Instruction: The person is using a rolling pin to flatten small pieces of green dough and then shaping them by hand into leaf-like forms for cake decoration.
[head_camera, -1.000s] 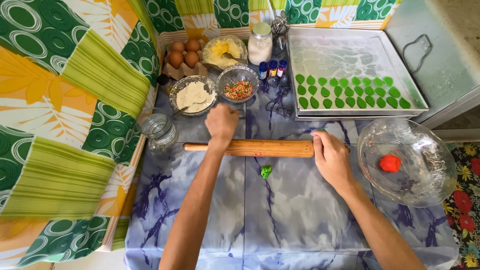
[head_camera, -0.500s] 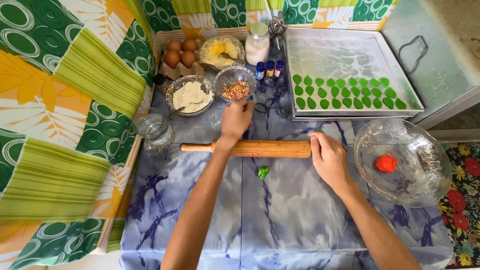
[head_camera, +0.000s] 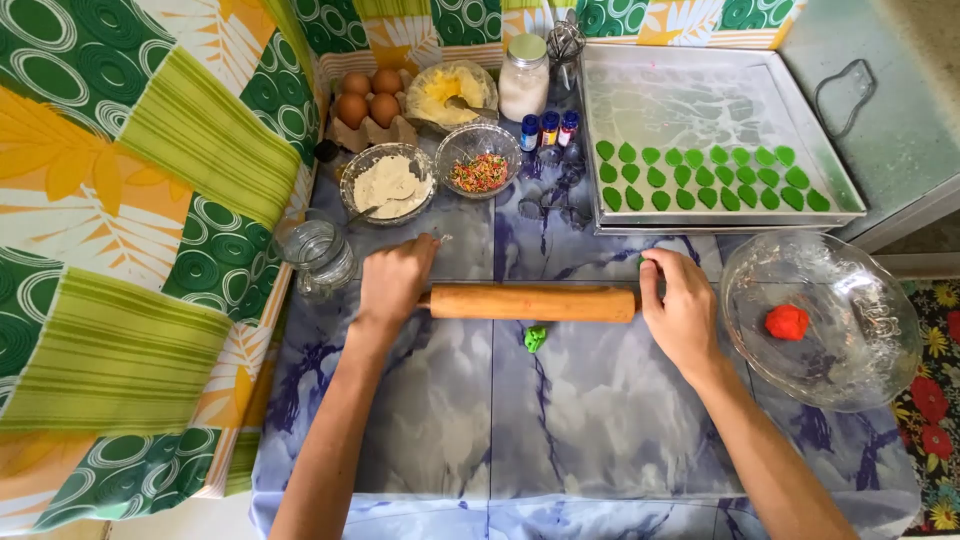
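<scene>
Rolling is in hand: wooden rolling pin (head_camera: 533, 303) is pressed at each end by left hand (head_camera: 395, 282) and right hand (head_camera: 680, 312), palms flat, fingers together. Green dough lump (head_camera: 536, 338) lies just beside the pin, toward the tabletop's near edge; drawing the pin back over it is judged necessary.

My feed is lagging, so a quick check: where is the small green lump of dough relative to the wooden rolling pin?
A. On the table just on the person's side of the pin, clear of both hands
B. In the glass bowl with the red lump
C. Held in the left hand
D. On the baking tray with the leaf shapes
A: the small green lump lies on the marbled table just nearer the person than the rolling pin, between the left hand and right hand, touched by neither.
</scene>
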